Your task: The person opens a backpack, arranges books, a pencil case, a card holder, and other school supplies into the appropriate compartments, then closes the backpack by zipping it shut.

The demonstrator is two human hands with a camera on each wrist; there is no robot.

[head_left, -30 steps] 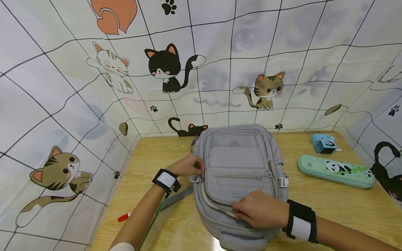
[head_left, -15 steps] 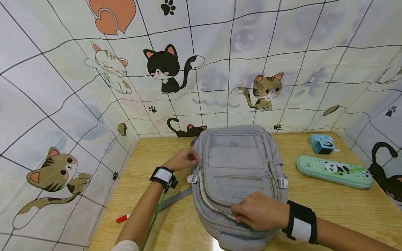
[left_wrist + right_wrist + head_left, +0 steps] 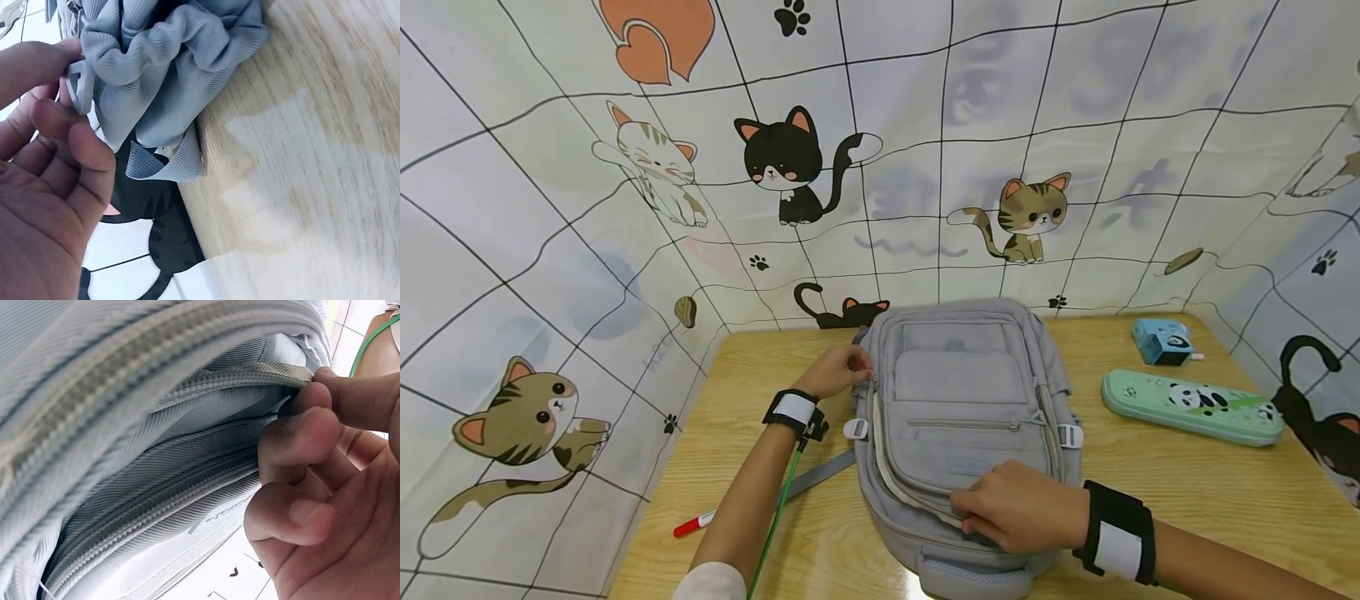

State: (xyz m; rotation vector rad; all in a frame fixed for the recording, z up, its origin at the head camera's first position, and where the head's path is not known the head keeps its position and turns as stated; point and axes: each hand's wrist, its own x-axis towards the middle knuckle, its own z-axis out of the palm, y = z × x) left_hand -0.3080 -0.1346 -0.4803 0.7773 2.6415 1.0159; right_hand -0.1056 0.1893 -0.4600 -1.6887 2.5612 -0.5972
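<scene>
A grey backpack [image 3: 958, 375] lies on the wooden table with its front up. At its upper left side my left hand [image 3: 835, 372] pinches a grey zipper pull [image 3: 82, 89] between thumb and finger, as the left wrist view shows. My right hand [image 3: 1019, 507] grips the fabric edge of the front compartment near the bottom. In the right wrist view, thumb and fingertip pinch that zipper-toothed edge [image 3: 250, 377], and the compartment gapes beside the curled fingers. Its inside is mostly hidden in the head view.
On the right lie a green panda pencil case [image 3: 1191, 407] and a blue pencil sharpener [image 3: 1161, 342]. A red-capped marker [image 3: 692, 525] lies left, partly behind the left forearm. A grey strap [image 3: 820, 477] trails from the backpack. Cat-print cloth [image 3: 910, 167] hangs behind.
My left hand has moved up along the backpack's left side with the zipper pull, and the zipper is open further there. The right hand has kept its grip on the lower edge.
</scene>
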